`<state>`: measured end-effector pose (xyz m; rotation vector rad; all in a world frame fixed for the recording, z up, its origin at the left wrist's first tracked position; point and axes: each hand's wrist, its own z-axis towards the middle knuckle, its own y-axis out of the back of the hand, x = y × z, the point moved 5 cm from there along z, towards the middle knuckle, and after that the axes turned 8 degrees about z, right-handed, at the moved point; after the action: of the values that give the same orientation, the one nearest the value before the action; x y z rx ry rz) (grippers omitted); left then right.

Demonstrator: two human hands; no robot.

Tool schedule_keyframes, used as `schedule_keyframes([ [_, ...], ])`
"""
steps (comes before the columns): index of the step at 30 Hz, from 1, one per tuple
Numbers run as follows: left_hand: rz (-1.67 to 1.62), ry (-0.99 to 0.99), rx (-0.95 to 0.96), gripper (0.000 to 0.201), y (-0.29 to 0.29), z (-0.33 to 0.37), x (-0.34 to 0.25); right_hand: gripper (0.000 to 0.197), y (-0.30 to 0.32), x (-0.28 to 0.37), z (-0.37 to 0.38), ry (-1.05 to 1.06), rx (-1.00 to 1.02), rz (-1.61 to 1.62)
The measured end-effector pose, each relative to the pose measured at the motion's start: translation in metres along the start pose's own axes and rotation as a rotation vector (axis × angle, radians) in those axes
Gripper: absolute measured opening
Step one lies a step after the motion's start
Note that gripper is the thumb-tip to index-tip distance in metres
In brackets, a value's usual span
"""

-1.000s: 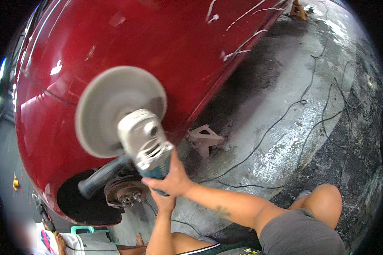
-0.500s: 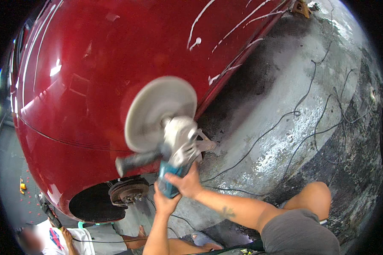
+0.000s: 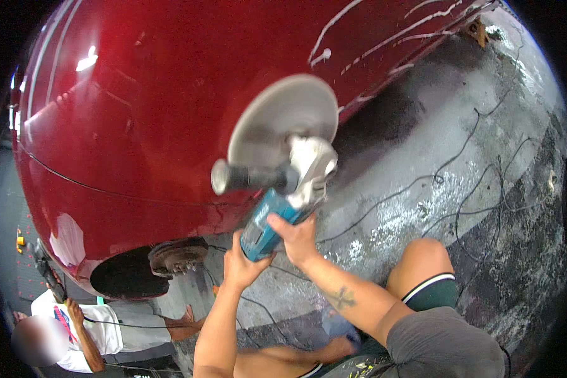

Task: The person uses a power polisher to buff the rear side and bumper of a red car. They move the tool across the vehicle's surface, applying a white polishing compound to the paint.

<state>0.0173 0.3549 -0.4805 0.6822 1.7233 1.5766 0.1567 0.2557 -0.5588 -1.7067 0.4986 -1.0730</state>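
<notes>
Both my hands grip the teal body of a power polisher point(image 3: 264, 223) with a silver head. My left hand point(image 3: 242, 268) wraps the rear end from the left and below. My right hand point(image 3: 297, 239) holds the right side behind the head, its thumb along the top. The polisher's round whitish pad point(image 3: 277, 120) is blurred and lies against, or very near, a glossy red car panel point(image 3: 151, 145); contact is hard to tell. No hand is on the black side handle point(image 3: 252, 177). White streaks point(image 3: 375, 47) mark the panel beyond the pad.
Below the panel is an open wheel arch point(image 3: 123, 280) with a bare brake hub point(image 3: 179, 255). Dark cables point(image 3: 438, 178) snake over the wet, stained floor point(image 3: 397, 214). At lower left another person point(image 3: 94, 334) in a white shirt holds a dark corded tool point(image 3: 47, 271).
My hands have carried the polisher up and to the right along the panel, its pad closer to the white streaks. My view has shifted too. The other person's tool sits higher in view.
</notes>
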Motion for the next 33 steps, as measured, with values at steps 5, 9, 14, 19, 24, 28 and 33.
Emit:
schedule_keyframes([
  [5,-0.132,-0.134,0.034,0.106,-0.007,-0.008,0.014,0.098,0.003,0.008,-0.003,0.184,0.008,-0.032],
  [9,-0.130,-0.153,0.064,0.115,-0.014,-0.033,0.078,0.106,-0.010,-0.025,-0.029,0.042,-0.013,-0.173],
  [14,-0.114,-0.116,0.106,0.117,0.011,-0.053,0.139,0.093,-0.040,-0.079,-0.059,-0.164,0.071,0.159],
  [19,0.128,-0.206,0.002,0.120,0.042,-0.050,0.135,0.067,-0.033,-0.093,-0.069,-0.456,0.217,0.413],
  [24,0.197,-0.322,-0.060,0.119,0.063,-0.038,0.083,0.091,-0.028,-0.054,-0.050,-0.381,0.253,0.432],
  [28,0.225,-0.370,-0.060,0.115,0.062,-0.021,0.025,0.105,-0.007,-0.020,-0.026,-0.319,0.237,0.423],
  [33,0.329,-0.280,-0.038,0.114,0.041,-0.011,-0.039,0.111,0.032,0.011,0.004,-0.322,0.222,0.484],
])
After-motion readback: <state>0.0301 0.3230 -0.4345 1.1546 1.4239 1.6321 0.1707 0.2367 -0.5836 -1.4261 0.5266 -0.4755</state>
